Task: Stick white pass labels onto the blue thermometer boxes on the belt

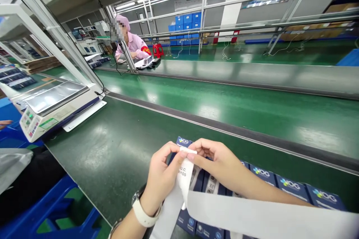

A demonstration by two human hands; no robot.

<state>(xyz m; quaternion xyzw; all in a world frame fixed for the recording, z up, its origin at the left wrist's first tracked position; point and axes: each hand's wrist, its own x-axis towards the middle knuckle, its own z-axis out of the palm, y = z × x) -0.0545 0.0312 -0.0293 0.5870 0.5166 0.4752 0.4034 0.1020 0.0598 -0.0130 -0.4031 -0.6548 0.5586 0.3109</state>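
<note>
Between both hands is the end of a white label strip [183, 179], printed "Q.C. PASS" near the top. My left hand [165, 168], with a white watch on its wrist, pinches the strip's upper edge between thumb and finger. From the other side my right hand [211, 158] pinches the same edge, thumb against thumb. Below, the strip curls and runs off to the lower right as a long pale band [252, 213]. Under the hands stands a row of dark blue boxes [293, 186] with a coloured logo, partly hidden by the strip and my right forearm.
A weighing scale [58, 104] stands on the green table [112, 149] at the left. Beyond the table edge runs a green conveyor belt [224, 108]. Across it sits a co-worker in pink [131, 44]. A blue stool [56, 201] is at lower left.
</note>
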